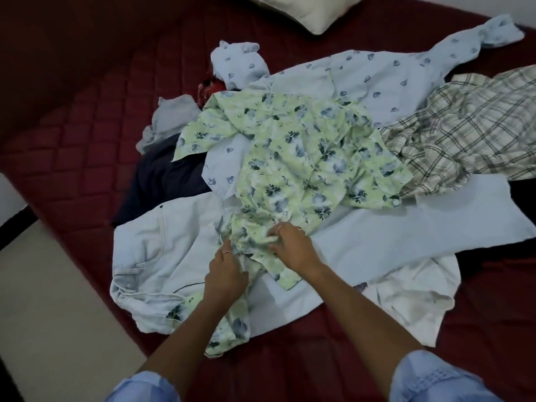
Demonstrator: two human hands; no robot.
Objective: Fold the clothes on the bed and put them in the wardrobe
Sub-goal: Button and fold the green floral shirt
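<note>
Single view, head-worn, wide-angle. Looks forward and steeply down from beside bed [72, 117] edge. Near: both forearms enter from bottom, left hand [224, 275] and right hand [293, 246] around frame centre over clothes [304, 158]. Pillow [307, 10] cut off at top; floor [58, 300] strip lower left. Edges bowed by lens.

The clothes [304, 158] cover the middle of the bed [72, 126]. Bare bed lies open on the left and near side. A pillow [307, 10] sits at the far edge.
</note>
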